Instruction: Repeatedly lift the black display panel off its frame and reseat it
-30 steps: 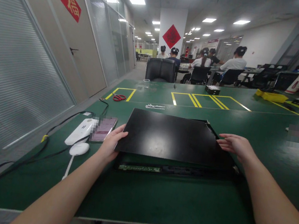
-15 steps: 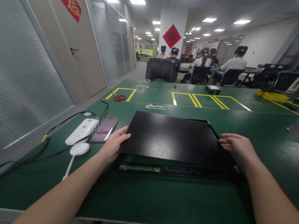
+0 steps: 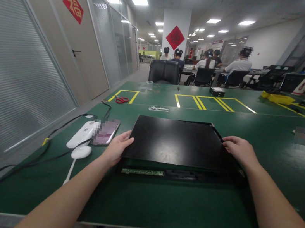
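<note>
A flat black display panel (image 3: 171, 141) lies tilted over a thin black frame (image 3: 220, 133). The panel's near edge is lifted, and below it a green circuit board strip (image 3: 142, 172) and dark parts show in the gap. My left hand (image 3: 117, 147) grips the panel's left edge, thumb on top and fingers beneath. At the right side my right hand (image 3: 239, 149) has its thumb and fingers pinched together at the edge where panel and frame meet. Its fingertips partly hide that edge, so which layer they press is hard to see.
Left of the panel lie a phone (image 3: 106, 131), a white device (image 3: 82, 134), a round white puck (image 3: 81, 151) and a black cable (image 3: 45, 150). Farther back are red-handled scissors (image 3: 122, 100), small white strips (image 3: 158, 109), a plastic cup (image 3: 149, 85) and a yellow tray (image 3: 277, 98). Several people sit beyond.
The panel has come slightly toward me and lower, with my left hand still on it. My right hand has moved a little left, and its fingers have drawn in against the edge.
</note>
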`<state>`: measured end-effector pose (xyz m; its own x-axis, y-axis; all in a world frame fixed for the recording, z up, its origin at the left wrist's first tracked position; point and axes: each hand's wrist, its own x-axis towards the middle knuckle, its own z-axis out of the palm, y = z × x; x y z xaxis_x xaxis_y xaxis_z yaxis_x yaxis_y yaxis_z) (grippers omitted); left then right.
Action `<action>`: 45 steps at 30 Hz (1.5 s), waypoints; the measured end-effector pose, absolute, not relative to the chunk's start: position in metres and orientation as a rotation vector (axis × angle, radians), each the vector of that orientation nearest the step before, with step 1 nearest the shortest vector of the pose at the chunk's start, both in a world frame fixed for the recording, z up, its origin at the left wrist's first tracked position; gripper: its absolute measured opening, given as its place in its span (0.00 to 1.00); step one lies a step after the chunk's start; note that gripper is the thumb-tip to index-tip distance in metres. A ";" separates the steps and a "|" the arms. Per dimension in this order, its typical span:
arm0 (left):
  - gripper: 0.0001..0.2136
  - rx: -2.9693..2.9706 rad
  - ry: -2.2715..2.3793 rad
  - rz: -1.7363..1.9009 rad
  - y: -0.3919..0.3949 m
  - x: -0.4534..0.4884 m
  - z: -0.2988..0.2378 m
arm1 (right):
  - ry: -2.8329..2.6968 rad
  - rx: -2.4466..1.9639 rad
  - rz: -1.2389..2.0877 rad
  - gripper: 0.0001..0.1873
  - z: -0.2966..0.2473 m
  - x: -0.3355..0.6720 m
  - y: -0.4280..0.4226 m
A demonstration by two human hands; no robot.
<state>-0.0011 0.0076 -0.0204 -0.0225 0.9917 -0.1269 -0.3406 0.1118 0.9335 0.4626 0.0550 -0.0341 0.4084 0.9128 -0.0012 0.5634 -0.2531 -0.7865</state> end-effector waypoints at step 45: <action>0.21 1.455 1.517 1.195 0.035 -0.034 -0.055 | -1.652 -2.306 0.159 0.27 -0.019 0.438 0.044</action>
